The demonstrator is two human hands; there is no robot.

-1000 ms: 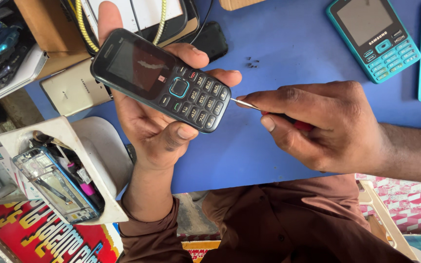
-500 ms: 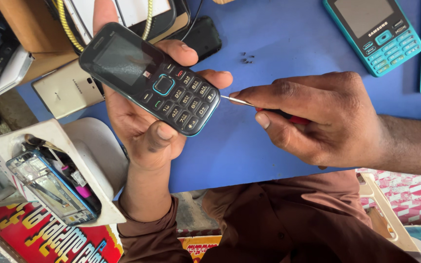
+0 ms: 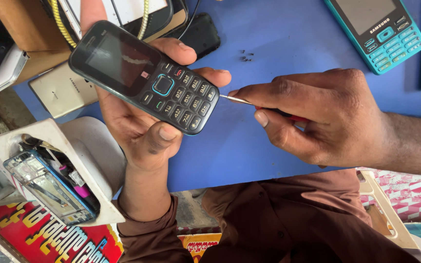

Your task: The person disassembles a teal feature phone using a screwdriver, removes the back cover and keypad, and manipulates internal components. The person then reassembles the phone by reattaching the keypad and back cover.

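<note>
Two hands at work over a blue table top point(image 3: 278, 146), ringed by phone clutter. Off to the far side, a teal keypad phone point(image 3: 376, 29) lying face up, well apart from the hands; nearer the left hand, a white phone back point(image 3: 62, 90) and a small black cover point(image 3: 203, 31) flat on the blue; lower left, a white tray point(image 3: 49, 136) holding a stripped phone frame point(image 3: 49, 187). Centre of it all, the left hand point(image 3: 137, 131) closed round a black keypad phone point(image 3: 144, 75), lifted clear of the table, tilted, screen and keys facing up, fingers wrapped under the top edge and thumb pressed against the lower long side. Right hand point(image 3: 317, 117) pinched shut on a thin screwdriver point(image 3: 269, 108), red handle mostly hidden in the fist, bare metal tip touching or just beside the phone's bottom corner. Smallest of all, a few dark screws point(image 3: 244, 56) loose on the blue beyond the hands.

Probably light and rigid, that black phone, with a smooth plastic shell likely to slip; best held by the long side edges, off the screen and keys. Slender tip likely to skid or scratch under careless pressure.
</note>
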